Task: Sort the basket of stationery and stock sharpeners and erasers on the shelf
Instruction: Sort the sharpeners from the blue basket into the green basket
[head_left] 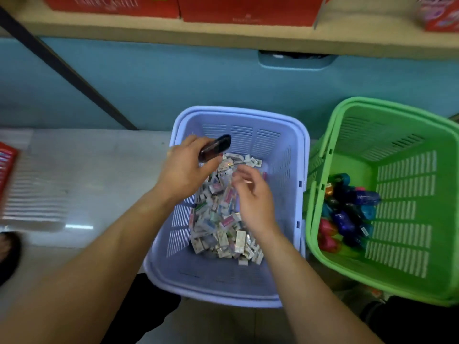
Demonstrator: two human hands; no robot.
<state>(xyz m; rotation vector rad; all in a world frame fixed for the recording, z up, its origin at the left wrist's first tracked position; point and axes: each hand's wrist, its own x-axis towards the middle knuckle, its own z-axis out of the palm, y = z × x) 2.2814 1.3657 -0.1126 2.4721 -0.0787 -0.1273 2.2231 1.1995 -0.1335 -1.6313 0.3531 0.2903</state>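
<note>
A lilac basket [293, 135] stands on the floor in the middle, with a heap of small wrapped erasers [221, 219] inside. My left hand [185, 167] grips a dark oval sharpener [214, 148] above the basket's far left side. Over the eraser heap hovers my right hand [253, 194], fingers loosely curled; motion blur hides whether they pinch anything. To the right, a green basket [397, 244] holds several coloured sharpeners [347, 209] along its left wall.
A wooden shelf [223, 36] runs across the top with red boxes [246, 8] on it. Below it is a blue panel. A red packet [6, 167] lies at the left edge on the pale floor. My dark-trousered knees show at the bottom.
</note>
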